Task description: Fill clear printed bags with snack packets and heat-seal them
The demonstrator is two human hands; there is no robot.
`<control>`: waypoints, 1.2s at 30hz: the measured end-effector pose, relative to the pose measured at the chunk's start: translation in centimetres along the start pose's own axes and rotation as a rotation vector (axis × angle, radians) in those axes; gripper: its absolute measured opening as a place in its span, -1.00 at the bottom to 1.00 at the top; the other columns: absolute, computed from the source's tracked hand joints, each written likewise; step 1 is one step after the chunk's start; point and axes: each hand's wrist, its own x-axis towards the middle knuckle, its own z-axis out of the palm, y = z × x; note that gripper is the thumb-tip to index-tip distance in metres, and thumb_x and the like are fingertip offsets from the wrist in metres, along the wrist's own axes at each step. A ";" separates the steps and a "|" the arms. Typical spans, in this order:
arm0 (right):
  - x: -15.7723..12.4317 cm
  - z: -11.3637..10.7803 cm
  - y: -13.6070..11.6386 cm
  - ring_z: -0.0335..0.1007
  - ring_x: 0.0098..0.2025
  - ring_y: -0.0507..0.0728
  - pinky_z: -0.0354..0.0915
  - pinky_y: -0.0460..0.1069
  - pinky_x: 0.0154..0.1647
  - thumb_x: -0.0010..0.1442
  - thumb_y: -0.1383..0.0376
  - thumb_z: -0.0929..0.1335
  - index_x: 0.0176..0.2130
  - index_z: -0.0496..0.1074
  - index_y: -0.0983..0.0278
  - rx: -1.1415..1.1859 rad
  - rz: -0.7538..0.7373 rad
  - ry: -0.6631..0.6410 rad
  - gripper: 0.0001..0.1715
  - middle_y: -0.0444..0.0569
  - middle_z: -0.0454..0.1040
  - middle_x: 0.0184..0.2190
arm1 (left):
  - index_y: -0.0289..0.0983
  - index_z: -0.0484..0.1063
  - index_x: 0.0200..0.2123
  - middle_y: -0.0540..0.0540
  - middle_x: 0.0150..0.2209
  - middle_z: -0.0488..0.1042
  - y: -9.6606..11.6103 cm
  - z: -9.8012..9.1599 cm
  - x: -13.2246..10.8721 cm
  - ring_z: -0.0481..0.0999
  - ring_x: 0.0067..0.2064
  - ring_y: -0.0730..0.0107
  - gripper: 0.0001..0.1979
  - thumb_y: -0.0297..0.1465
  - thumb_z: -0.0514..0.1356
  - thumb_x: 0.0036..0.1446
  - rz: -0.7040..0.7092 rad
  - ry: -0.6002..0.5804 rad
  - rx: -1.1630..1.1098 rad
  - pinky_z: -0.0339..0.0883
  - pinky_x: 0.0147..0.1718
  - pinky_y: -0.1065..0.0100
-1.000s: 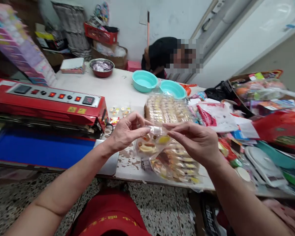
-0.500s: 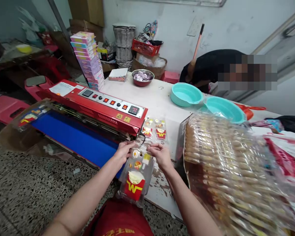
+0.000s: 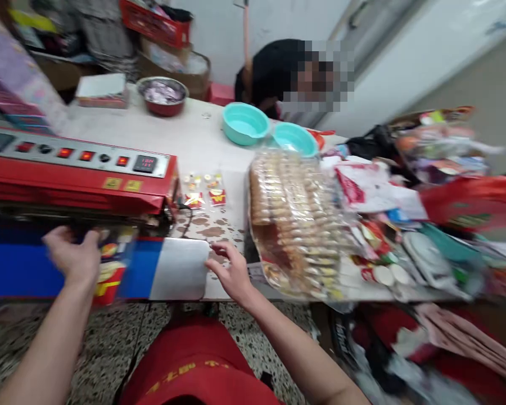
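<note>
A clear plastic packet (image 3: 109, 275) with a red and yellow fries-box piece lies on the blue belt (image 3: 139, 270) of a red sealing machine (image 3: 71, 177). Just left of that packet is my left hand (image 3: 73, 256), blurred, its thumb and fingers apart at the machine's front slot. It does not grip the packet. My right hand (image 3: 231, 273) hovers by the right edge of a bare metal plate (image 3: 181, 269) at the belt's end, fingers spread and holding nothing. Two similar packets (image 3: 204, 194) rest on the table behind the plate.
A box of many stacked clear packets (image 3: 295, 225) stands right of my right hand. Two turquoise basins (image 3: 247, 124) and a bowl of wrapped pieces (image 3: 162, 95) sit farther back. Bags and loose goods (image 3: 388, 242) cover the right side. A person in black (image 3: 274, 73) bends beyond the table.
The packet, held between both hands before, now lies on the belt, released. My left hand has moved to the belt and my right hand toward the plate's edge. The view has turned right.
</note>
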 end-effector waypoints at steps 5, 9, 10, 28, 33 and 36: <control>-9.7 -16.7 0.7 0.39 -0.07 0.24 0.35 0.18 -0.04 0.07 0.19 0.47 -0.08 0.38 0.18 -0.650 -0.301 0.112 -0.58 0.06 0.48 -0.15 | -0.21 0.31 0.03 -0.18 0.03 0.35 -0.4 5.9 -14.4 0.32 0.08 0.09 -0.61 -0.40 0.22 0.11 1.008 -0.533 0.169 0.20 0.10 0.06; -12.6 -22.2 2.5 0.21 0.18 0.33 0.27 0.25 0.12 0.05 0.10 0.47 -0.11 0.45 0.17 -1.033 -0.308 -0.183 -0.59 0.10 0.37 0.09 | -0.12 0.39 0.00 -0.14 0.12 0.30 -1.4 11.7 -27.2 0.27 0.12 0.11 -0.71 -0.37 0.14 0.19 1.673 -0.996 0.164 0.25 0.03 0.11; -12.9 -22.3 3.2 0.14 0.23 0.35 0.22 0.27 0.17 0.05 0.08 0.46 -0.12 0.46 0.16 -1.106 -0.285 -0.255 -0.59 0.09 0.31 0.17 | -0.15 0.43 -0.06 -0.13 0.13 0.30 -1.6 12.7 -28.7 0.25 0.14 0.08 -0.76 -0.38 0.13 0.20 1.754 -1.005 0.210 0.24 0.03 0.09; 4.6 -16.6 -8.8 0.54 -0.24 0.14 0.45 0.05 -0.21 0.06 0.16 0.47 -0.43 0.50 0.27 0.002 -0.049 0.045 -0.79 0.01 0.60 -0.31 | -0.27 0.32 -0.04 -0.06 -0.32 0.50 14.4 9.9 -15.0 0.51 -0.31 0.41 -0.52 -0.33 0.35 -0.04 0.046 -1.345 -0.485 0.31 -0.35 0.41; 5.5 -8.0 -3.2 0.50 -0.28 0.15 0.45 0.04 -0.32 -0.11 0.07 0.52 -0.45 0.44 0.28 0.412 0.345 0.133 -0.63 0.02 0.57 -0.29 | -0.28 0.33 0.03 -0.18 -0.18 0.52 7.2 5.8 -11.8 0.54 -0.20 0.26 -0.36 -0.39 0.42 -0.18 -0.318 -1.385 -0.424 0.36 -0.21 0.29; 4.4 -4.0 -1.6 0.47 -0.21 0.16 0.44 0.01 -0.37 -0.15 0.09 0.52 -0.33 0.38 0.24 0.456 0.517 -0.018 -0.56 0.01 0.50 -0.11 | -0.32 0.36 -0.09 -0.13 -0.29 0.54 3.4 3.7 -11.1 0.54 -0.31 0.30 -0.41 -0.40 0.45 -0.24 -0.412 -1.266 -0.349 0.36 -0.30 0.34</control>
